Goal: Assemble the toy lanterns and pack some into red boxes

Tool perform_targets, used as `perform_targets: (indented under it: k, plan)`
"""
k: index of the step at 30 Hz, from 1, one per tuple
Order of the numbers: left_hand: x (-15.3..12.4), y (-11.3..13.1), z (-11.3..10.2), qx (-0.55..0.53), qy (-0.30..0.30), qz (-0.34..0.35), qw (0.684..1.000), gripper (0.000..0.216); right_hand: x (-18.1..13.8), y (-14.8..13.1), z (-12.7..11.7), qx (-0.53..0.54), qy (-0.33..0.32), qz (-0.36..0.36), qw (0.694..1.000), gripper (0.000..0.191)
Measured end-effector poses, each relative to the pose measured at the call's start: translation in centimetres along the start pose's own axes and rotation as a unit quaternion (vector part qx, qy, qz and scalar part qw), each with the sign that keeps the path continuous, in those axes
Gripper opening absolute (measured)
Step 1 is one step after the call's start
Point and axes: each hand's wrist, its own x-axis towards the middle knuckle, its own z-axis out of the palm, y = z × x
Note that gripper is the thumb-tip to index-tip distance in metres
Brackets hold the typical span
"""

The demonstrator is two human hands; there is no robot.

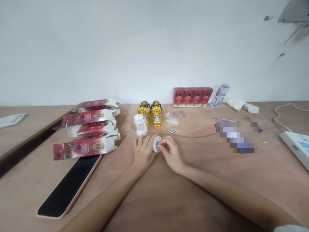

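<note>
My left hand [143, 151] grips a small white lantern [155, 143] lying on its side on the brown table [205, 180]. My right hand [171, 151] is pinched at the lantern's round base, its fingertips pressed on it; what the fingers hold, if anything, is too small to make out. Just beyond stands another white lantern [140, 124], upright. Two gold lanterns [156, 116] stand behind it, with two darker ones [145, 104] at the back. A cluster of small round button cells [172, 130] lies to the right of them.
Several flat red-and-white boxes [89, 135] are stacked at left, above a phone [70, 187] lying face up. A row of red boxes [192, 96] and a water bottle [219, 95] stand by the wall. A white power strip [295, 145] sits at the right edge.
</note>
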Motion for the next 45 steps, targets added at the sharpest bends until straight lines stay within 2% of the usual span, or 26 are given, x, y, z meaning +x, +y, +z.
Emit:
perform_targets:
  k: [4, 10, 13, 17, 19, 21, 24, 27, 30, 33, 36, 39, 42, 45]
  plan:
    - [0.0, 0.0, 0.0, 0.008, -0.005, 0.005, 1.0, 0.029, 0.1, 0.0, 0.0, -0.005, 0.007, 0.012, 1.0, 0.006]
    - [0.3, 0.2, 0.0, 0.044, -0.011, 0.012, 0.999, 0.025, 0.2, 0.2, 0.0, -0.024, 0.012, 0.026, 0.999, 0.013]
    - [0.5, 0.4, 0.1, 0.06, -0.008, 0.02, 0.998, 0.027, 0.5, 0.9, 0.2, 0.014, 0.036, 0.081, 0.996, 0.015]
    - [0.9, 0.6, 0.0, 0.08, -0.025, 0.022, 0.996, 0.025, 1.0, 1.9, 0.4, 0.072, 0.107, 0.158, 0.979, 0.015]
    - [1.5, 0.7, -0.2, 0.1, -0.042, 0.03, 0.994, 0.018, 1.3, 1.8, 0.5, 0.115, 0.105, 0.198, 0.968, 0.017]
    - [2.5, 1.0, -0.4, 0.123, -0.068, 0.05, 0.989, 0.015, 1.7, 1.4, 0.4, 0.173, 0.09, 0.245, 0.95, 0.018]
    - [4.4, 1.5, -0.6, 0.137, -0.109, 0.1, 0.979, 0.023, 2.0, 0.8, 0.1, 0.255, 0.078, 0.299, 0.916, 0.019]
    - [5.9, 2.3, -0.5, 0.15, -0.13, 0.192, 0.961, 0.023, 2.2, 0.5, -0.2, 0.284, 0.072, 0.314, 0.903, 0.017]
    - [6.5, 3.2, -0.2, 0.18, -0.143, 0.287, 0.93, 0.02, 2.2, 0.7, -0.3, 0.283, 0.076, 0.316, 0.902, 0.014]
    - [6.9, 3.7, -0.1, 0.196, -0.176, 0.325, 0.908, 0.02, 2.4, 0.8, -0.5, 0.274, 0.083, 0.323, 0.902, 0.011]
    - [7.8, 3.5, -0.1, 0.197, -0.198, 0.308, 0.91, 0.021, 3.1, 0.9, -1.2, 0.255, 0.084, 0.332, 0.904, 0.014]
    - [8.8, 2.6, 0.3, 0.179, -0.184, 0.284, 0.924, 0.03, 4.7, 1.0, -2.8, 0.226, 0.094, 0.323, 0.914, 0.016]
    - [8.9, 1.9, 1.5, 0.129, -0.205, 0.265, 0.933, 0.03, 6.6, 1.2, -5.2, 0.185, 0.102, 0.299, 0.931, 0.017]
    - [8.1, 1.9, 3.1, 0.094, -0.228, 0.245, 0.938, 0.029, 8.3, 1.5, -7.2, 0.12, 0.081, 0.282, 0.948, 0.021]
